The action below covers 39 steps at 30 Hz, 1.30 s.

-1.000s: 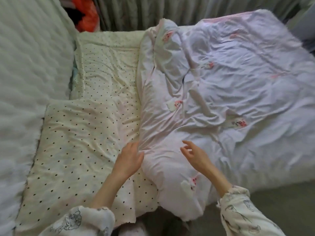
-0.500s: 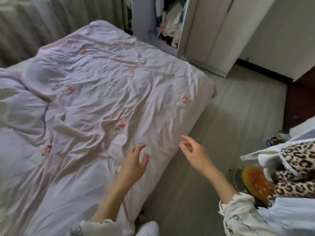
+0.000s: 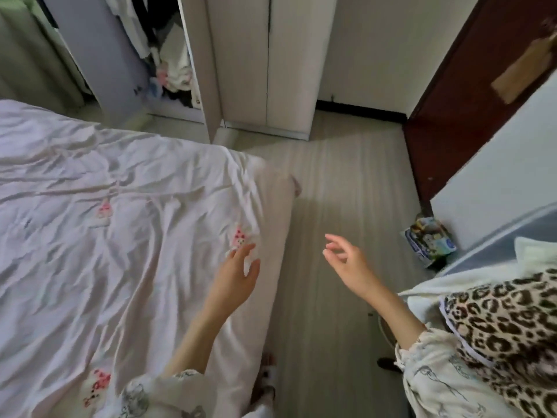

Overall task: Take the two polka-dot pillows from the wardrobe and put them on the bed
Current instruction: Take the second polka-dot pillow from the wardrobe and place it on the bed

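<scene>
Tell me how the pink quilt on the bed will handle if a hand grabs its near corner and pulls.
The quilt is creased all over and sags over the bed edge, so it is probably floppy and will bunch. It looks thin, so likely light. The left hand hovers open above it.

Bare floor [image 3: 340, 182] open between bed [image 3: 120, 236] and leopard-print pile [image 3: 512, 327], running up to the wardrobe [image 3: 241, 70], one door ajar, clothes [image 3: 171, 70] crowding its opening, small packet [image 3: 429, 239] beside the dark door [image 3: 470, 86]
</scene>
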{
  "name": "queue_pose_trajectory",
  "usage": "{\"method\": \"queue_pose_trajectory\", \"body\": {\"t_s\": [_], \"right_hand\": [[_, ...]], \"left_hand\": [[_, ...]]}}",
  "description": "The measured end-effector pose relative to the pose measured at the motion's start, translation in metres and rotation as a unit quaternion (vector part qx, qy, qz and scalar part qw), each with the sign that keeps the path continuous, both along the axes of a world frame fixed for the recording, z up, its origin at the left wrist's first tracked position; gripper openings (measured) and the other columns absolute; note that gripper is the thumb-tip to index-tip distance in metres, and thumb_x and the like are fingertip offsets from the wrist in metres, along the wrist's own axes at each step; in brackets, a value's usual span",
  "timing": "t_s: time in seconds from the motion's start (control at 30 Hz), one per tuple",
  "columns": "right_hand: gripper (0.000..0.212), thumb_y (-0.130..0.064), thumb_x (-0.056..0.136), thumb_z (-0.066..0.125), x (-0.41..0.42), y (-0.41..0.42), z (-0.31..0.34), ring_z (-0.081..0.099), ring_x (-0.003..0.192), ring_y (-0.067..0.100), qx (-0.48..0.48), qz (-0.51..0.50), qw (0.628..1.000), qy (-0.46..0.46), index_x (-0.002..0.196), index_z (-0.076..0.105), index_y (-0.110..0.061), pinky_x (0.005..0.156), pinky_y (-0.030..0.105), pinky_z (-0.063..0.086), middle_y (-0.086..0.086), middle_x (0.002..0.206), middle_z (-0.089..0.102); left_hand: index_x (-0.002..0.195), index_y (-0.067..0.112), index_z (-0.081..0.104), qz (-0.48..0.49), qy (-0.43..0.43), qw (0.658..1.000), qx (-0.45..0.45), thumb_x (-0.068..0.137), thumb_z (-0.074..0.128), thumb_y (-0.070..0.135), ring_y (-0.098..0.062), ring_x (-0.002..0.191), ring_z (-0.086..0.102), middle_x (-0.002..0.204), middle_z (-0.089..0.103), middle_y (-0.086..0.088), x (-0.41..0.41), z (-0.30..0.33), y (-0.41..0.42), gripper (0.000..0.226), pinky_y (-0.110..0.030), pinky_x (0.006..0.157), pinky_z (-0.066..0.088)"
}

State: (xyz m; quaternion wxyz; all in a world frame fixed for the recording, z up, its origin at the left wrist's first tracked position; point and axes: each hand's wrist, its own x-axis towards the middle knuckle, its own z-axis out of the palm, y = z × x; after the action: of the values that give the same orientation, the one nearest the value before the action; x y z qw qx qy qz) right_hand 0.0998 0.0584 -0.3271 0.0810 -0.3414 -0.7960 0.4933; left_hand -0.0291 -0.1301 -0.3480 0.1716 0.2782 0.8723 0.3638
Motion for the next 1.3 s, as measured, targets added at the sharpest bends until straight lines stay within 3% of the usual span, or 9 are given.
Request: {"method": "queue_pose_trajectory", "body": {"t_s": [0.1, 0.2, 0.33, 0.47, 0.8, 0.9, 1.03, 1.17, 1.3], "right_hand": [[0.038, -0.017, 0.093, 0.052, -0.043, 0.049, 0.012, 0.054, 0.094, 0.014, 0.002, -0.009, 1.000, 0.013, 0.130, 0.048, -0.014, 0.066, 0.009, 0.040, 0.001, 0.114, 0.054], [0.038, -0.018, 0.092, 0.053, -0.076, 0.099, 0.018, 0.055, 0.094, 0.011, 0.008, -0.039, 0.999, 0.029, 0.129, 0.049, -0.016, 0.074, 0.015, 0.040, -0.001, 0.112, 0.055], [0.037, -0.016, 0.092, 0.054, -0.109, 0.168, 0.016, 0.056, 0.093, 0.013, 0.013, -0.065, 0.997, 0.037, 0.128, 0.051, -0.013, 0.079, 0.019, 0.040, 0.004, 0.114, 0.058], [0.037, -0.019, 0.092, 0.054, -0.150, 0.256, 0.009, 0.057, 0.090, 0.009, 0.046, -0.052, 0.997, 0.037, 0.128, 0.051, -0.015, 0.071, 0.008, 0.038, 0.001, 0.113, 0.060], [0.037, -0.024, 0.091, 0.055, -0.309, 0.489, 0.047, 0.056, 0.085, 0.000, 0.089, 0.005, 0.993, 0.071, 0.127, 0.051, -0.019, 0.073, 0.005, 0.037, -0.010, 0.103, 0.058], [0.037, -0.027, 0.091, 0.053, -0.354, 0.532, 0.054, 0.054, 0.083, -0.008, 0.093, 0.033, 0.992, 0.075, 0.127, 0.051, -0.020, 0.071, 0.000, 0.036, -0.012, 0.101, 0.057], [0.037, -0.025, 0.092, 0.053, -0.423, 0.578, 0.055, 0.056, 0.087, 0.004, 0.089, 0.074, 0.991, 0.071, 0.128, 0.050, -0.018, 0.077, 0.011, 0.038, -0.009, 0.104, 0.057], [0.038, -0.023, 0.091, 0.054, -0.510, 0.619, 0.050, 0.056, 0.085, 0.003, 0.092, 0.111, 0.987, 0.071, 0.128, 0.050, -0.017, 0.069, -0.001, 0.036, -0.007, 0.104, 0.057], [0.037, -0.024, 0.091, 0.053, -0.612, 0.652, 0.050, 0.053, 0.081, -0.007, 0.090, 0.144, 0.982, 0.078, 0.128, 0.050, -0.019, 0.068, 0.001, 0.038, -0.013, 0.100, 0.055]], "left_hand": [[0.127, 0.012, 0.049, -0.023, 0.027, 0.999, 0.011, 0.092, 0.050, 0.021, -0.030, 0.111, 0.054, 0.123, 0.056, -0.014, -0.056, 0.014, 0.062, 0.036, -0.031, 0.087, 0.039], [0.130, 0.016, 0.048, -0.052, 0.033, 0.998, 0.008, 0.093, 0.048, 0.025, -0.027, 0.112, 0.054, 0.125, 0.056, -0.010, -0.101, 0.022, 0.122, 0.038, -0.035, 0.083, 0.043], [0.131, 0.017, 0.046, -0.089, 0.034, 0.995, 0.004, 0.093, 0.047, 0.027, -0.026, 0.109, 0.056, 0.127, 0.055, -0.009, -0.147, 0.021, 0.196, 0.038, -0.029, 0.087, 0.040], [0.130, 0.016, 0.047, -0.091, 0.031, 0.995, 0.003, 0.093, 0.049, 0.024, -0.025, 0.109, 0.056, 0.126, 0.055, -0.010, -0.193, 0.019, 0.278, 0.038, -0.029, 0.087, 0.041], [0.133, 0.016, 0.044, -0.069, 0.073, 0.994, 0.038, 0.094, 0.047, 0.026, -0.024, 0.115, 0.052, 0.127, 0.054, -0.009, -0.331, 0.070, 0.495, 0.040, -0.026, 0.089, 0.036], [0.133, 0.015, 0.044, -0.050, 0.076, 0.995, 0.038, 0.094, 0.047, 0.025, -0.023, 0.116, 0.051, 0.127, 0.054, -0.010, -0.371, 0.075, 0.535, 0.040, -0.026, 0.091, 0.036], [0.132, 0.014, 0.045, -0.011, 0.066, 0.997, 0.034, 0.094, 0.047, 0.026, -0.024, 0.115, 0.051, 0.127, 0.054, -0.010, -0.427, 0.070, 0.570, 0.039, -0.031, 0.093, 0.039], [0.131, 0.013, 0.047, 0.028, 0.067, 0.997, 0.032, 0.093, 0.048, 0.024, -0.025, 0.115, 0.051, 0.127, 0.053, -0.011, -0.498, 0.061, 0.602, 0.039, -0.033, 0.093, 0.039], [0.127, 0.009, 0.051, 0.064, 0.078, 0.994, 0.047, 0.092, 0.052, 0.018, -0.031, 0.112, 0.053, 0.122, 0.056, -0.015, -0.586, 0.058, 0.634, 0.037, -0.037, 0.093, 0.040]]}}
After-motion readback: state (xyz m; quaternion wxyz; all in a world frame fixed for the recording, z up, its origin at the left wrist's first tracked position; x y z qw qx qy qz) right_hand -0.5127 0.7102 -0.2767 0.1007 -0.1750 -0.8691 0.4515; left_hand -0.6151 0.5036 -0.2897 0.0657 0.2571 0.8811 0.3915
